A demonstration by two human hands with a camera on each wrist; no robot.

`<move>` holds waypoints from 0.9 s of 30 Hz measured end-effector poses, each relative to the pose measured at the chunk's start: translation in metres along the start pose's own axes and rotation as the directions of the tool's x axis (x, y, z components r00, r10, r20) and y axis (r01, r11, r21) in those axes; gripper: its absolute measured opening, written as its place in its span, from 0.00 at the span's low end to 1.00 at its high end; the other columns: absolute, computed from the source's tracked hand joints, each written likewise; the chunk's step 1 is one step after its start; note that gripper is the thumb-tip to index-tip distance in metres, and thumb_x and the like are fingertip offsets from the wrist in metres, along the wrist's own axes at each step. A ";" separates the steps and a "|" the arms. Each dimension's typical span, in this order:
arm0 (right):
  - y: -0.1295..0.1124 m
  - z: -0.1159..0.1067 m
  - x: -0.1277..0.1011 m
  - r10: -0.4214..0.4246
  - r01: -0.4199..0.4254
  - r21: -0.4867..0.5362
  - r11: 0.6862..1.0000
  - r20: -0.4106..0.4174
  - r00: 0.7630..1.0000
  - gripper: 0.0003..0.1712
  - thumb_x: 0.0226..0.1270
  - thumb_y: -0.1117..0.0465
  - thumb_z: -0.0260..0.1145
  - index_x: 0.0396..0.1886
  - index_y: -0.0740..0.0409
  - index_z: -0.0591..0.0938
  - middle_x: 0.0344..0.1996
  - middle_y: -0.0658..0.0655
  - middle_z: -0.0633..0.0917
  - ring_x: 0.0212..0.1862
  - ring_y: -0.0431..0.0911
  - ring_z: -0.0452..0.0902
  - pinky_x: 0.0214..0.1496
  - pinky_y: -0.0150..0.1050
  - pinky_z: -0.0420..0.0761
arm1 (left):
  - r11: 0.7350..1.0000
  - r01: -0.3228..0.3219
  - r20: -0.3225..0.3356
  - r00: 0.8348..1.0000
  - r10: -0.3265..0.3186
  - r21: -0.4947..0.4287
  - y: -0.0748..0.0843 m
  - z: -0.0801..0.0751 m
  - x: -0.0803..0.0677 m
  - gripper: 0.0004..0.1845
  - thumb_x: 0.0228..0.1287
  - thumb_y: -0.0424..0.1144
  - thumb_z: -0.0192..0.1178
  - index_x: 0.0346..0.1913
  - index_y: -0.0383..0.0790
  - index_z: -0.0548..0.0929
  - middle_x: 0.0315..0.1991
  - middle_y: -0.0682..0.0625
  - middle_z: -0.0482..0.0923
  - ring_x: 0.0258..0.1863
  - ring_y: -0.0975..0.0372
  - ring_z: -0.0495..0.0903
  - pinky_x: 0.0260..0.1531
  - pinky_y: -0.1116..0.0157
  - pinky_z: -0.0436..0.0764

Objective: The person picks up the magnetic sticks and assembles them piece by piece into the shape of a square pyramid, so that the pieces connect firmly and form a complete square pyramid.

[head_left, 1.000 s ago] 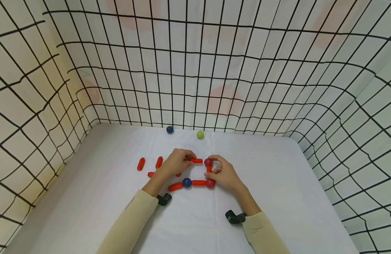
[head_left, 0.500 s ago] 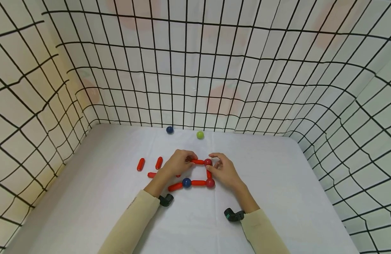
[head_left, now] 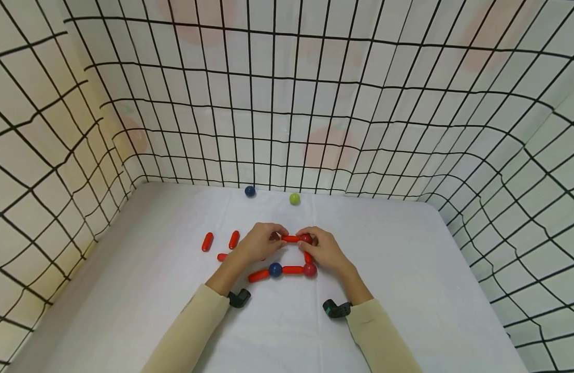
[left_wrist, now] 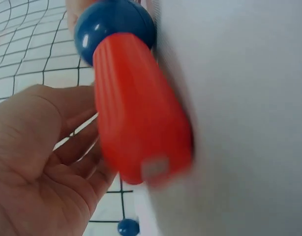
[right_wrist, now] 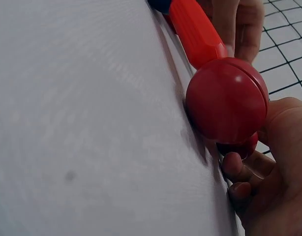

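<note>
My left hand pinches a short red rod near its left end. The rod's other end meets a red ball, which my right hand grips between thumb and fingers. From that ball a second red rod runs down to a nearer red ball. A third rod links this one to a blue ball, and one more red rod sticks out to its left. In the left wrist view that end rod fills the middle, hiding the left fingertips.
Loose red rods lie left of the left hand, some partly hidden by it. A dark blue ball and a green ball sit at the back of the white table. Black wire mesh encloses the back and sides.
The rod in my left hand has come right and now meets the far red ball. My right hand has shifted from the side rod and its balls to grip that far ball.
</note>
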State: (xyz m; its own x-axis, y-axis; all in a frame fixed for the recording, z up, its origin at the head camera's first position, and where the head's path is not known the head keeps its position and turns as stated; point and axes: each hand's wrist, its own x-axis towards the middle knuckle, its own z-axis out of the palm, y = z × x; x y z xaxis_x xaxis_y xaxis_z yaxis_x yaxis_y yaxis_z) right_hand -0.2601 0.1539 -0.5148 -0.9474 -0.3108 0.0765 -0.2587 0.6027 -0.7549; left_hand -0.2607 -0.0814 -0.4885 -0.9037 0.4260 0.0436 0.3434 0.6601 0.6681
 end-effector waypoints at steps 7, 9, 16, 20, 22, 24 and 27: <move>0.000 0.000 -0.003 0.034 -0.034 0.013 0.999 0.000 0.999 0.16 0.70 0.58 0.69 0.56 0.48 0.85 0.34 0.53 0.78 0.35 0.47 0.72 0.34 0.35 0.72 | 1.000 -0.023 0.034 0.999 0.024 -0.014 -0.003 -0.014 -0.028 0.05 0.68 0.46 0.69 0.41 0.51 0.87 0.30 0.58 0.82 0.31 0.63 0.79 0.31 0.68 0.81; 0.001 -0.001 -0.003 0.039 -0.039 0.018 0.999 -0.001 0.999 0.17 0.70 0.57 0.69 0.57 0.47 0.85 0.34 0.54 0.78 0.35 0.47 0.72 0.34 0.35 0.72 | 0.999 -0.048 0.069 0.996 0.048 -0.009 -0.004 -0.019 -0.037 0.06 0.66 0.49 0.71 0.35 0.54 0.85 0.26 0.58 0.79 0.27 0.65 0.77 0.29 0.69 0.79; 0.003 -0.002 -0.004 0.058 -0.058 0.030 0.998 -0.006 0.998 0.17 0.70 0.56 0.70 0.57 0.46 0.85 0.34 0.54 0.78 0.37 0.47 0.72 0.34 0.35 0.72 | 0.992 -0.122 0.233 0.965 0.122 -0.013 -0.011 -0.026 -0.058 0.14 0.54 0.52 0.79 0.37 0.53 0.86 0.30 0.58 0.82 0.28 0.66 0.79 0.30 0.69 0.81; 0.004 0.000 -0.004 0.061 -0.060 0.039 0.997 -0.012 0.998 0.17 0.70 0.56 0.70 0.58 0.46 0.84 0.35 0.55 0.78 0.38 0.48 0.72 0.35 0.35 0.72 | 0.987 -0.161 0.251 0.955 0.158 -0.010 -0.014 -0.024 -0.061 0.12 0.56 0.48 0.79 0.40 0.53 0.87 0.29 0.61 0.82 0.28 0.67 0.79 0.32 0.70 0.83; 0.005 0.001 -0.004 0.063 -0.062 0.039 0.997 -0.010 0.998 0.18 0.70 0.56 0.70 0.58 0.46 0.84 0.36 0.54 0.78 0.38 0.47 0.72 0.35 0.35 0.73 | 0.985 -0.172 0.247 0.954 0.167 -0.003 -0.015 -0.024 -0.062 0.10 0.59 0.46 0.77 0.40 0.53 0.88 0.28 0.63 0.81 0.28 0.68 0.80 0.32 0.70 0.83; 0.004 0.002 -0.005 0.067 -0.066 0.038 0.997 -0.008 0.998 0.18 0.70 0.56 0.69 0.58 0.45 0.84 0.36 0.54 0.78 0.39 0.47 0.72 0.36 0.35 0.72 | 0.983 -0.185 0.243 0.954 0.178 0.007 -0.016 -0.023 -0.063 0.08 0.60 0.45 0.76 0.40 0.53 0.88 0.28 0.65 0.81 0.28 0.69 0.80 0.32 0.70 0.83; 0.002 0.002 -0.006 0.067 -0.067 0.042 0.997 -0.011 0.998 0.18 0.70 0.57 0.69 0.58 0.45 0.84 0.35 0.54 0.78 0.39 0.47 0.72 0.36 0.35 0.72 | 0.980 -0.200 0.243 0.951 0.191 0.012 -0.017 -0.023 -0.064 0.07 0.62 0.45 0.74 0.41 0.53 0.89 0.28 0.66 0.81 0.29 0.70 0.80 0.33 0.71 0.83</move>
State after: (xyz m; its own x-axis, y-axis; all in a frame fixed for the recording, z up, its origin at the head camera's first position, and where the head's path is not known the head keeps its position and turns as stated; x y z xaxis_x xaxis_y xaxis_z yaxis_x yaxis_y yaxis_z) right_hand -0.2548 0.1552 -0.5184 -0.9648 -0.2610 0.0329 -0.1865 0.5906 -0.7851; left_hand -0.2147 -0.1344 -0.4856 -0.7318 0.6815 -0.0111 0.5200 0.5688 0.6372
